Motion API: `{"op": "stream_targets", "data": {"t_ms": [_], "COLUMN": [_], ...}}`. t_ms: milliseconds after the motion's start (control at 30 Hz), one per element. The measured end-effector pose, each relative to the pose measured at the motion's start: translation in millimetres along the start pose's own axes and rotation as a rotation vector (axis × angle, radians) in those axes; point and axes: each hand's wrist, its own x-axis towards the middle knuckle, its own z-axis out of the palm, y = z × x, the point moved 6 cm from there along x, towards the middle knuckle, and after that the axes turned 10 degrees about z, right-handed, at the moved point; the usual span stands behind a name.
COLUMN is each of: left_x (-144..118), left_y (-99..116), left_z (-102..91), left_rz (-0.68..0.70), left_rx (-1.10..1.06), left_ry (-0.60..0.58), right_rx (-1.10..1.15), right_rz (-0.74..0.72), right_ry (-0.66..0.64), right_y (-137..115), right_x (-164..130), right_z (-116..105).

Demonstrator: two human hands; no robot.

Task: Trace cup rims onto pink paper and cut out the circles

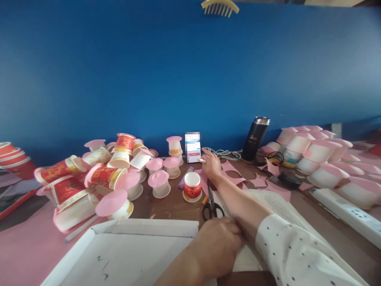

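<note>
Right hand (212, 165) reaches out, fingers loosely apart, fingertip touching the phone (193, 147); left hand (218, 246) rests curled, grip empty, nearer.

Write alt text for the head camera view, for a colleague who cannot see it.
The person's right hand reaches across a brown table to touch a phone propped against a blue wall, while the left hand rests near a white box. Scissors, pink paper scraps and many pink-lidded paper cups surround them.
</note>
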Motion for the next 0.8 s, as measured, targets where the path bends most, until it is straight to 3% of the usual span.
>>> {"op": "stream_targets", "data": {"t_ms": [167,367,800], "left_x": [1,1,0], "left_y": [-1,-2,-2], "left_z": [2.0,4.3,3.3], "left_rz": [0.000,-0.018,-0.012], "left_rx": [0.002,-0.040,0.004], "left_ry": [-0.023,-0.039,-0.012], "right_rx": [-0.124,-0.174,-0.078], "right_rz": [-0.086,-0.071,-0.017], "right_ry": [-0.052,-0.066,-0.042], "right_y": [-12,-13,-8], "right_x": [0,4,2], "right_z": [8,14,5]}}
